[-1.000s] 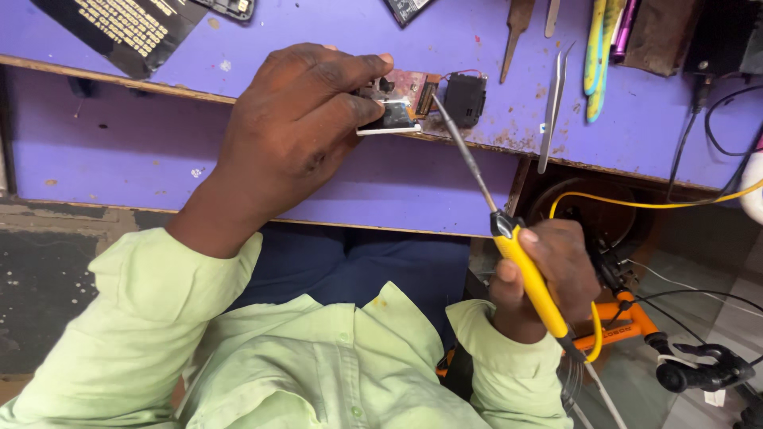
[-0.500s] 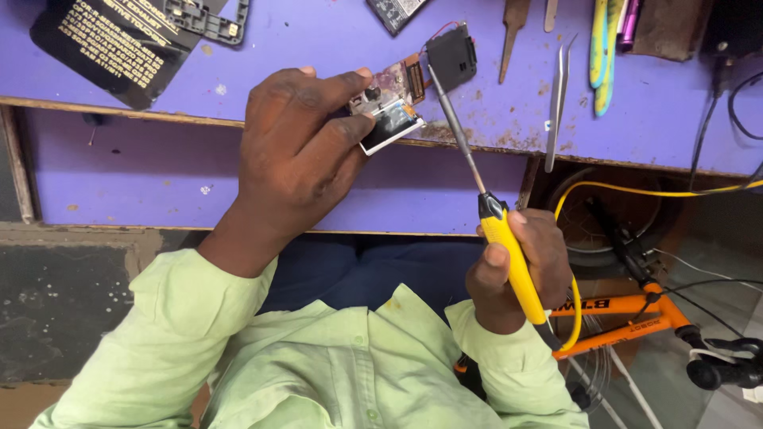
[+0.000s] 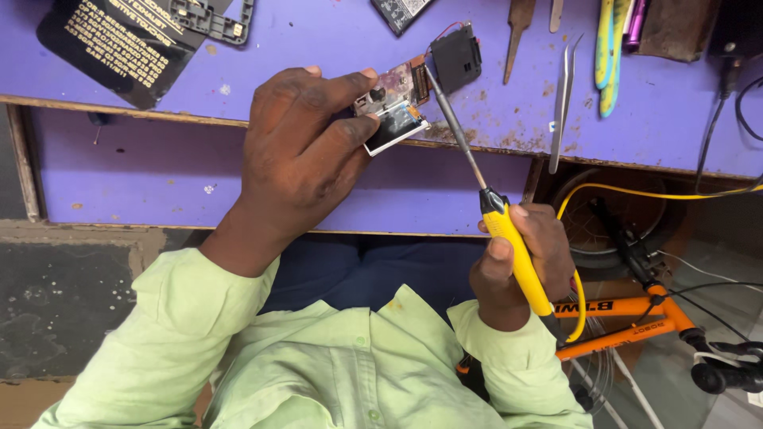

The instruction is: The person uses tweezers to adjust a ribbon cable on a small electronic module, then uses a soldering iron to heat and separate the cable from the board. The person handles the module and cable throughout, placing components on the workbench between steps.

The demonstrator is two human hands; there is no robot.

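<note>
Left hand [image 3: 298, 151] clamps the small circuit board [image 3: 393, 107] over the purple worktop [image 3: 318, 48]. Right hand [image 3: 524, 266] grips the yellow-handled soldering iron [image 3: 513, 246], tip at the board.

Bare circuit board [image 3: 391, 102] with dull coppery patches and a glossy pale screen panel, pinched in left hand [image 3: 298, 155]. Soldering iron [image 3: 493, 214]: glossy yellow plastic handle, dull grey metal shaft, gripped by right hand [image 3: 524, 266]. Purple painted workbench [image 3: 318, 56], matt, scuffed, rust-stained. Shiny steel tweezers [image 3: 563, 99]. Matt black plastic part [image 3: 455, 57]. Soft light green cloth sleeves [image 3: 175, 342].
</note>
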